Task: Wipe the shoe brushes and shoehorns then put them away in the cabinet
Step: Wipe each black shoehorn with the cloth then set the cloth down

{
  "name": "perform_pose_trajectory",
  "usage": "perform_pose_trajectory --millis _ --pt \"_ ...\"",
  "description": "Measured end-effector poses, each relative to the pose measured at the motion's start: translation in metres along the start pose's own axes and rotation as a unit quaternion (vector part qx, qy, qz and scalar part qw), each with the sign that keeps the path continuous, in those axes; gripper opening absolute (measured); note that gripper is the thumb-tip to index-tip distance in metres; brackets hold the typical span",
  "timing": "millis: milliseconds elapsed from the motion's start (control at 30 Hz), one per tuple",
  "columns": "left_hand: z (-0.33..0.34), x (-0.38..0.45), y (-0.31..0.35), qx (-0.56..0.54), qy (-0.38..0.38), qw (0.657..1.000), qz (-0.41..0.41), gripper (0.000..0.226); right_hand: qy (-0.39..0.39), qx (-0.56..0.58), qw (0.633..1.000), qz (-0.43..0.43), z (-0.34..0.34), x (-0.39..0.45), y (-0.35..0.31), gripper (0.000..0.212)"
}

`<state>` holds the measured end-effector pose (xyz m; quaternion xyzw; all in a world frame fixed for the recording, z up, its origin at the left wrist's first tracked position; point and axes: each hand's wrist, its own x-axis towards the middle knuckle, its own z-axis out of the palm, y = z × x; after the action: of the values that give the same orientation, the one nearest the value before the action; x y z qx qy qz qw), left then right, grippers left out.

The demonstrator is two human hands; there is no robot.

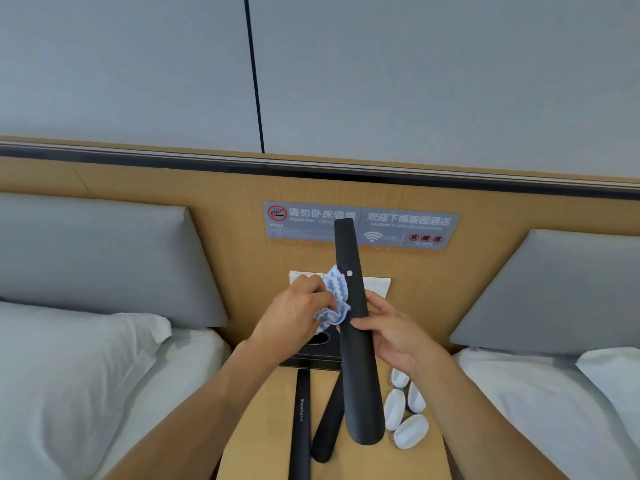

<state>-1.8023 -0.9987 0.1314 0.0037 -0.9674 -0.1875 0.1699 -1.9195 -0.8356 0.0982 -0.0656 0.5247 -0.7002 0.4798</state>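
Note:
My right hand (398, 336) grips a long black shoehorn (353, 289) around its middle and holds it upright above the bedside cabinet (266, 424). My left hand (294, 317) bunches a blue-and-white cloth (334, 299) against the shoehorn's left edge. Two more black shoehorns lie on the cabinet top: one marked "Shoehorn" (302, 420) and another (329, 424) partly behind the held one. Several white shoe brushes (405, 414) lie on the right side of the top.
A black box (311, 355) sits at the back of the cabinet top, below a white switch panel (377, 285) on the wooden headboard. Grey signs (408, 226) hang above it. Beds with white pillows (76, 341) flank the cabinet on both sides.

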Motion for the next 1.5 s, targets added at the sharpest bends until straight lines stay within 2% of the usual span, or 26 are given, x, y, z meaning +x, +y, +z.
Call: perform_pose_trajectory --millis 133,267,400,500,600,767,867,1000,1100,1200,1333,1433,1500 --pt "0.012 -0.012 -0.014 0.003 -0.011 0.999 -0.045 0.022 0.016 0.012 1.000 0.001 -0.019 -0.001 0.016 0.057" --pt "0.023 -0.018 -0.022 -0.019 -0.010 0.997 -0.072 0.016 0.058 0.035 0.998 0.006 -0.032 -0.003 0.044 0.034" --pt "0.033 -0.027 -0.028 -0.050 -0.003 0.994 -0.093 0.011 0.124 0.079 0.989 0.018 -0.043 -0.012 0.076 0.030" --pt "0.039 -0.032 -0.033 -0.089 -0.026 0.991 -0.098 0.005 0.182 0.022 0.983 0.026 -0.054 -0.018 0.100 0.028" --pt "0.049 -0.035 -0.037 -0.072 -0.039 0.993 -0.083 0.013 0.234 -0.055 0.969 0.047 -0.063 -0.018 0.122 0.031" --pt "0.082 -0.034 -0.041 -0.071 -0.067 0.991 -0.092 0.015 0.309 -0.182 0.928 0.101 -0.076 -0.001 0.163 0.035" --pt "0.108 -0.029 -0.047 -0.072 -0.089 0.990 -0.088 0.016 0.323 -0.263 0.900 0.127 -0.085 0.019 0.181 0.039" --pt "0.145 -0.030 -0.057 -0.061 -0.116 0.985 -0.113 0.020 0.321 -0.400 0.843 0.160 -0.099 0.045 0.201 0.046" --pt "0.165 -0.038 -0.063 -0.050 -0.091 0.986 -0.134 0.017 0.324 -0.444 0.810 0.204 -0.109 0.063 0.220 0.047" --pt "0.179 -0.052 -0.074 -0.078 -0.104 0.984 -0.122 0.013 0.328 -0.482 0.778 0.234 -0.118 0.079 0.242 0.037" --pt "0.195 -0.073 -0.085 -0.086 -0.120 0.978 -0.149 0.015 0.310 -0.538 0.740 0.258 -0.128 0.092 0.269 0.029" --pt "0.204 -0.084 -0.091 -0.096 -0.124 0.975 -0.160 0.019 0.301 -0.562 0.724 0.264 -0.132 0.104 0.278 0.030" --pt "0.208 -0.088 -0.095 -0.098 -0.128 0.973 -0.163 0.020 0.306 -0.560 0.722 0.268 -0.133 0.112 0.281 0.038"
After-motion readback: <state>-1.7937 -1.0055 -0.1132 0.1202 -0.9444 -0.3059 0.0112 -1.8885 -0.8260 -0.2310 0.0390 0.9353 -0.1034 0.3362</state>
